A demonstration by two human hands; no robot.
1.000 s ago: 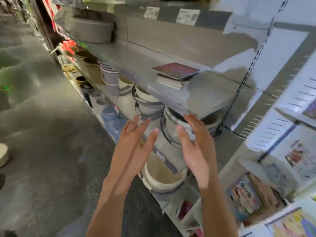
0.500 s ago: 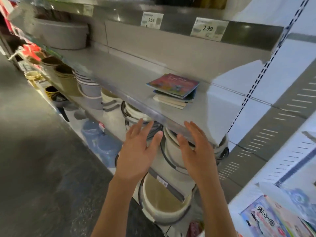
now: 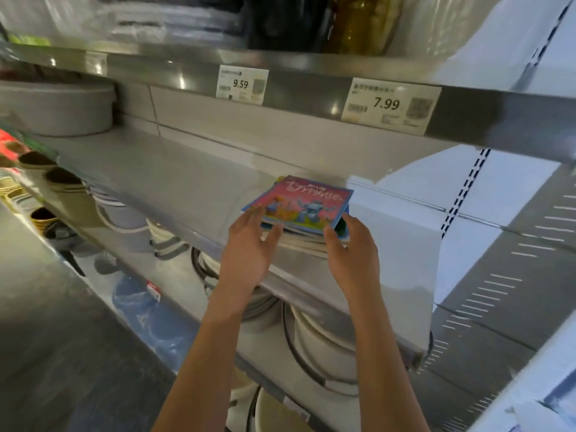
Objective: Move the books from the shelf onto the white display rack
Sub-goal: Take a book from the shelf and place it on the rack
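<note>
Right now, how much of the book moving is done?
Nothing looks moved yet: the stack of books lies on the grey shelf. In hand: the left hand and right hand reach its near corners, fingers at the edges, a firm grip not yet clear. Left: lifting the stack and carrying it to the white display rack, which is out of view.

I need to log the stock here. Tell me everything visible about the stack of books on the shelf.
The stack of books is small and lies flat near the front edge of the grey metal shelf. The top book has a glossy pink cover with cartoon figures and a blue border; paler thin books lie beneath, slightly askew. The left hand touches its left corner and the right hand its right corner.
</note>
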